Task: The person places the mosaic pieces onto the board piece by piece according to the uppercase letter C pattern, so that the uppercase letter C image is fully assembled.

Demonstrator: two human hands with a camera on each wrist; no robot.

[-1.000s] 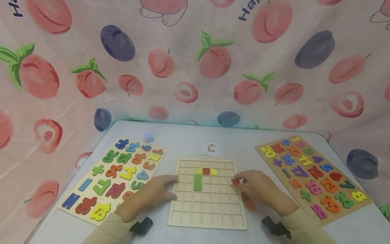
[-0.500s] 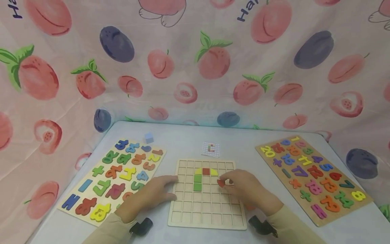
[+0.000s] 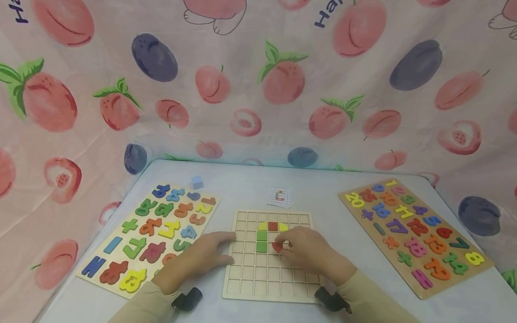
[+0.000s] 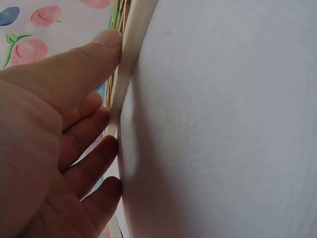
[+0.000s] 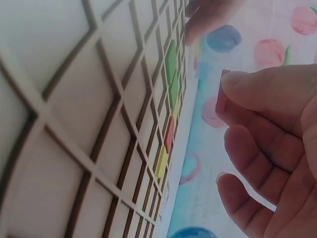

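Observation:
My right hand [image 3: 303, 249] pinches a small red tile [image 3: 277, 247] between thumb and fingertips, over the middle of a wooden grid board [image 3: 242, 287]. In the right wrist view the red tile [image 5: 222, 91] is edge-on, clear of the board's grid [image 5: 106, 124]. Two green tiles [image 3: 261, 241] lie in a column in the board's cells. Above them sit a yellow rounded tile [image 3: 263, 226], a red square tile [image 3: 273, 226] and another yellow tile [image 3: 283, 227]. My left hand [image 3: 202, 255] rests at the board's left edge; its thumb and fingertips touch the wooden rim [image 4: 130, 54], fingers loosely bent.
A printed pattern card [image 3: 279, 197] lies beyond the board. Number puzzle boards stand at either side, the left one [image 3: 117, 251] and the right one [image 3: 428, 289]. A small blue cube [image 3: 197, 182] is at the back left. Behind the table hangs a fruit-print cloth [image 3: 250, 80].
My right hand has carried the red tile leftward from the board's right edge to over its middle. My left hand has stayed at the left edge.

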